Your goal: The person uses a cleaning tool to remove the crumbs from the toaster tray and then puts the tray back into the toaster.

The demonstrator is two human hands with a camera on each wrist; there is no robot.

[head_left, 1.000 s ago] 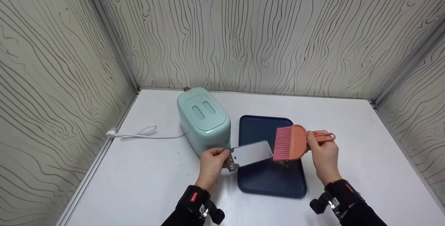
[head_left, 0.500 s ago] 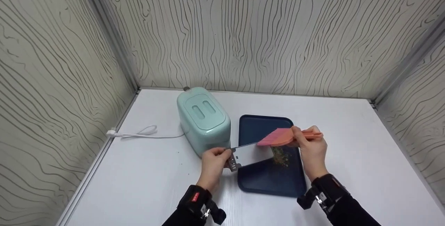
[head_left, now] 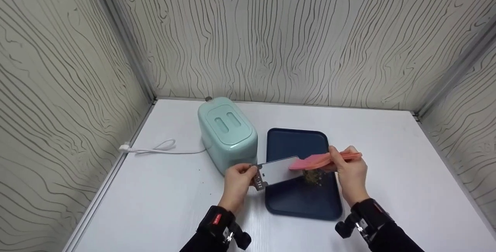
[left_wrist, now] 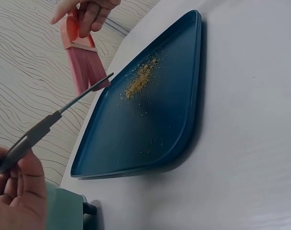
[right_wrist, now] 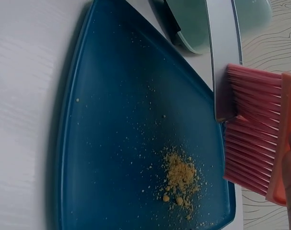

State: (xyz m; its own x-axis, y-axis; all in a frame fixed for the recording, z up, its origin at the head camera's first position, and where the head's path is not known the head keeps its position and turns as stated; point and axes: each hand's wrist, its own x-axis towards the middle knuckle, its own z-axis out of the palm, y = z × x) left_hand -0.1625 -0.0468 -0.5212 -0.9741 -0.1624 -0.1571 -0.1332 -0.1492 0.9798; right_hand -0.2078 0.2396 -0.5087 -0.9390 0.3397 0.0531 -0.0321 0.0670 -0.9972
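Observation:
My left hand [head_left: 237,184] pinches the slotted grey end of a toaster crumb tray [head_left: 277,172], a thin flat metal plate held above a navy serving tray [head_left: 296,203]. From the other side my right hand [head_left: 352,178] grips a small orange brush [head_left: 321,161] by its handle. Its pink bristles [right_wrist: 255,91] lie across the far end of the plate and spread round its corner in the right wrist view. Below that end, a heap of tan crumbs [right_wrist: 181,175] lies on the serving tray, with finer bits scattered around it [left_wrist: 145,115].
A mint-green toaster [head_left: 228,139] stands just beyond my left hand, left of the serving tray. Its white cord [head_left: 166,151] runs left along the white table [head_left: 166,201]. Several dark specks dot the table near the toaster. Patterned panels [head_left: 271,38] enclose the back and sides.
The brush has come left from beyond the plate's end onto its surface, then shifted slightly toward me. More of the crumb heap shows. My left hand and the plate have hardly moved.

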